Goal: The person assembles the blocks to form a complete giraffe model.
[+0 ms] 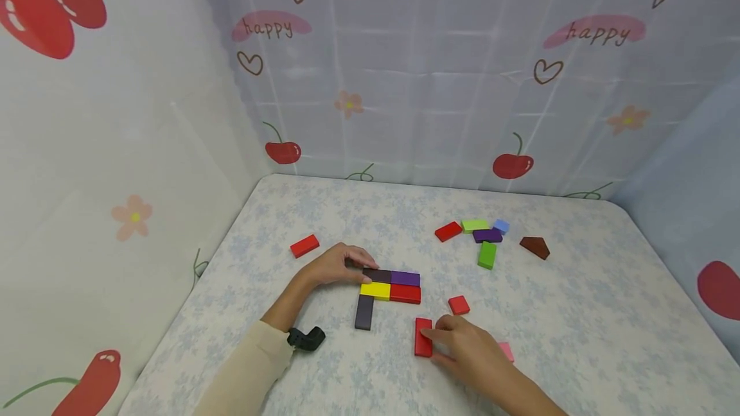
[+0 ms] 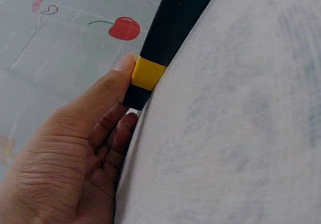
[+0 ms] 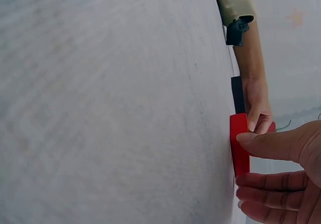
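Observation:
A cluster of flat rectangular blocks lies on the table: a black block beside a purple block, with a yellow block and a red block along their near side. Another black block extends toward me from the yellow one. My left hand holds the cluster's left end, fingers at the upper black block and thumb by the yellow one. To the right and nearer, my right hand grips a separate red block between thumb and fingers; it appears in the right wrist view too.
A small red block and a partly hidden pink block lie near the right hand. Farther back are red, lime, purple, blue and green blocks, plus a brown angular block. Another red block lies at left.

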A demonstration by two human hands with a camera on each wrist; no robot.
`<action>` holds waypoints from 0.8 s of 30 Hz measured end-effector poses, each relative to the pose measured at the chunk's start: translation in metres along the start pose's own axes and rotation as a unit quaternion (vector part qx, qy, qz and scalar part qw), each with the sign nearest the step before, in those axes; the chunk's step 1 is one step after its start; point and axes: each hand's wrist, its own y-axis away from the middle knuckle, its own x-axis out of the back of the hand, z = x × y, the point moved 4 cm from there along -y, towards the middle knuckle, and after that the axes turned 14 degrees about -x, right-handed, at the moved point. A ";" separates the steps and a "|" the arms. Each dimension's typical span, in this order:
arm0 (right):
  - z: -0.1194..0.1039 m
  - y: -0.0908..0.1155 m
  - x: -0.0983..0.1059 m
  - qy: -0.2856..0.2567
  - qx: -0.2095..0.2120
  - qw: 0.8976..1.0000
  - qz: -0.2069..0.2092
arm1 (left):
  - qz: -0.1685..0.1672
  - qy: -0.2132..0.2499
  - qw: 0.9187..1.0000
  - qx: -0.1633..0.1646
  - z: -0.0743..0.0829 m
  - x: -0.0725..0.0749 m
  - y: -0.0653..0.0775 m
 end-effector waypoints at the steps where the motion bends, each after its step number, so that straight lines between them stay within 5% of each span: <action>1: 0.000 0.000 0.000 0.000 0.004 1.000 0.000 | 0.000 0.000 1.000 -0.001 0.000 0.000 0.000; 14: -0.006 -0.015 -0.002 -0.010 0.039 0.998 0.040 | 0.002 -0.004 1.000 -0.008 -0.001 0.000 -0.001; 24: -0.008 -0.024 -0.001 -0.001 0.023 0.999 0.049 | 0.000 0.000 1.000 -0.006 -0.001 0.000 0.000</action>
